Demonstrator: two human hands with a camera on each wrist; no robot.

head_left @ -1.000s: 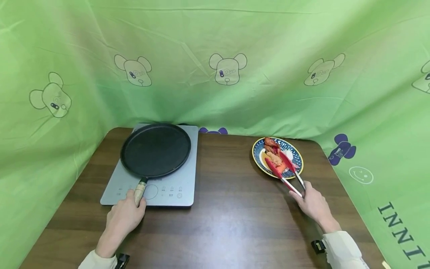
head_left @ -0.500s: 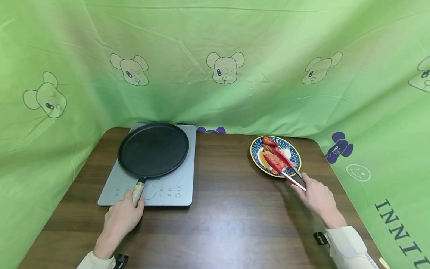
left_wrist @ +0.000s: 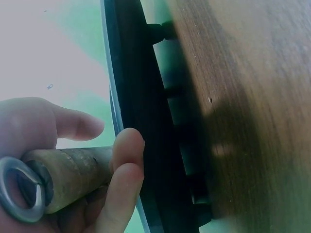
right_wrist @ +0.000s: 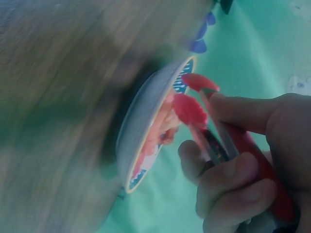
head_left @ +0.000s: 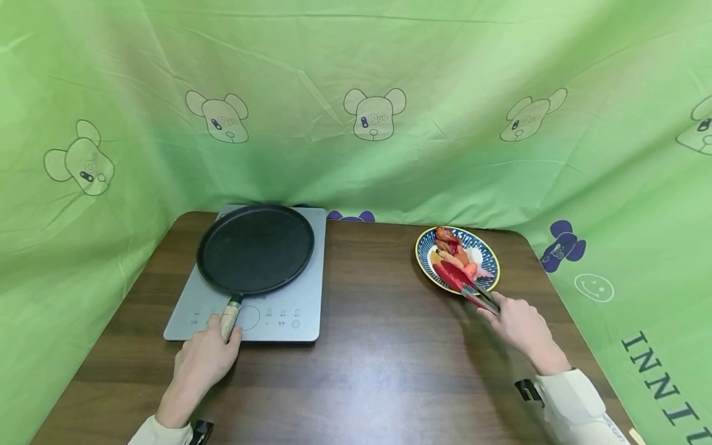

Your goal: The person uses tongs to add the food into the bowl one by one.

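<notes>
My left hand (head_left: 204,356) grips the wooden handle (left_wrist: 73,174) of a flat black griddle pan (head_left: 256,248). The pan sits on a silver induction cooktop (head_left: 303,296) at the left. Over at the right, my right hand (head_left: 525,327) holds metal tongs with red tips (right_wrist: 192,109). Those tips are over the front part of a blue-patterned plate (head_left: 492,262) with a yellow rim. Browned meat (head_left: 445,236) and pink and white pieces of food lie on the plate. In the right wrist view the tongs' tips stand slightly apart, with no food visible between them.
The brown wooden table (head_left: 367,346) extends between the cooktop and the plate. A green cloth (head_left: 300,111) printed with bear heads hangs along the back and both sides. A black strap device (head_left: 528,390) is at the right wrist.
The tongs' tips were spread around a piece of food and have drawn closer together, now over the plate's front part. The left hand stays on the pan handle.
</notes>
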